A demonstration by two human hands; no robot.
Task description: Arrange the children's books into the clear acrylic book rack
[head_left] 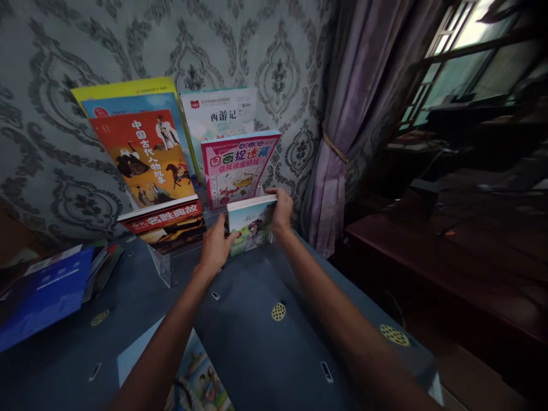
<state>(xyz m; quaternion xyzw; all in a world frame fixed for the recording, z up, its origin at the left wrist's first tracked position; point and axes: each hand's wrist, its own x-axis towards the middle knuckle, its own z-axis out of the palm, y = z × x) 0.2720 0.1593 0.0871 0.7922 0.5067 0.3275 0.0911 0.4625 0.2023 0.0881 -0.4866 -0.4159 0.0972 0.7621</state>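
Observation:
My left hand [215, 244] and my right hand [281, 210] both grip a small picture book with a green cover [251, 224]. It stands upright on the front step of a clear tiered book stand [165, 267]. The left hand holds its left edge, the right hand its upper right corner. Just behind it stands a pink book [238, 166], and to its left a red and dark book [165, 223] rests on the same step. Higher up are an orange book [145, 155], a yellow and blue book [128, 94] and a white book [219, 114].
The stand sits on a blue-grey table [252, 342] against a patterned wall. A pile of blue books [47, 288] lies at the left, and another picture book [197, 379] lies near me. A purple curtain [355, 120] and a dark wooden desk [449, 257] are at the right.

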